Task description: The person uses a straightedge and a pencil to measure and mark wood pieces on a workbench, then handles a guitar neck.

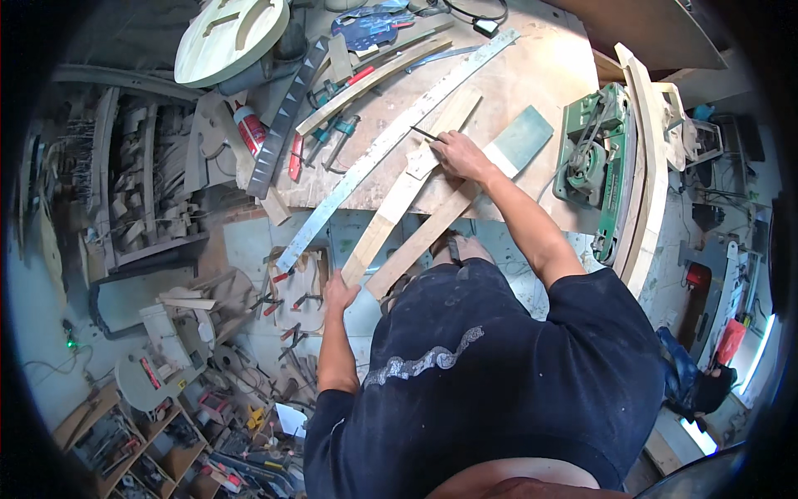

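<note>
With our left hand (339, 293) gripping the long pale wooden board (378, 229) and our right hand (461, 156) pinching a thin dark pencil-like stick (425, 132) above the small pale wooden block (421, 164), we judge marking unfinished, no completed line being discernible

A board (385, 220) lies between bottle (249, 128) and machine (588, 154).

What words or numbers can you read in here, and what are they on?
None that I can read for sure.
Bottle: printing on its red and white label, too small to read.
Shirt: a pale wavy pattern, no clear letters.
Green machine: no writing I can make out.
Board in the left hand: no writing I can make out.
</note>
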`<state>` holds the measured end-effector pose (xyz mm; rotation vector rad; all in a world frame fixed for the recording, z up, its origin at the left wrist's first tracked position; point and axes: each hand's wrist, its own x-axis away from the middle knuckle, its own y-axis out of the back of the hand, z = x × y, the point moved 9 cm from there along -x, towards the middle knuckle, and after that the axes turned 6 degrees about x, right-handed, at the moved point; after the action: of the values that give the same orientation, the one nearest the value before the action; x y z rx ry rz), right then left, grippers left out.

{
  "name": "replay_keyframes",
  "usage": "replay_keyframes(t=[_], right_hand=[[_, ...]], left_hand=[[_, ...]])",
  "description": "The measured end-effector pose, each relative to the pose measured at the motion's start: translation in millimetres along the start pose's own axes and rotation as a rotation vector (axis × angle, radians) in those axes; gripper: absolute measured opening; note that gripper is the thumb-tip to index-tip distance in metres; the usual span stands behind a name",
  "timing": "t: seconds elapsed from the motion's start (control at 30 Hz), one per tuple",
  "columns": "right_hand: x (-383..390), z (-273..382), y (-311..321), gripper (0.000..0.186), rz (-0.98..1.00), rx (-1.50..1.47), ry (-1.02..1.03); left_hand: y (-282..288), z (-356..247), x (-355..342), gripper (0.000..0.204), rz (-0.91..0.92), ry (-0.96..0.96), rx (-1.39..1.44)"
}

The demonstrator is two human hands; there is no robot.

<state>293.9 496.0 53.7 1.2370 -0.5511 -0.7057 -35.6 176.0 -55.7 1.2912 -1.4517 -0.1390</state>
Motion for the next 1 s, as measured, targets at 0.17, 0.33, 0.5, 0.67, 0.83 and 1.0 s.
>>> replay_keyframes(t=[0.17,0.33,0.5,0.67,0.83,1.0], right_hand=[[11.2,5.7,15.3,0.05,-0.122,-0.102,0.048],[23.0,-15.3,18.0,0.051,-0.225,-0.061,-0.089],[20.2,-25.7,10.8,0.032,-0.172,-0.025,-0.132],[23.9,-27.4,9.0,0.024,-0.116,-0.004,-0.133],[29.6,-24.2,12.3,0.022,-0.098,-0.008,-0.155],[27.2,-22.7,12.9,0.021,-0.102,0.009,-0.146]], left_hand=[[5.8,-3.3,4.0,0.07,-0.066,-0.011,0.019],[8.4,-7.3,4.3,0.068,-0.053,0.007,-0.007],[10.2,-4.4,-0.6,0.071,-0.018,0.039,-0.003],[11.1,-4.8,-3.5,0.071,-0.011,0.032,-0.007],[10.7,-7.5,-0.6,0.07,0.009,0.06,-0.011],[9.8,-6.9,0.6,0.072,-0.001,0.057,0.004]])
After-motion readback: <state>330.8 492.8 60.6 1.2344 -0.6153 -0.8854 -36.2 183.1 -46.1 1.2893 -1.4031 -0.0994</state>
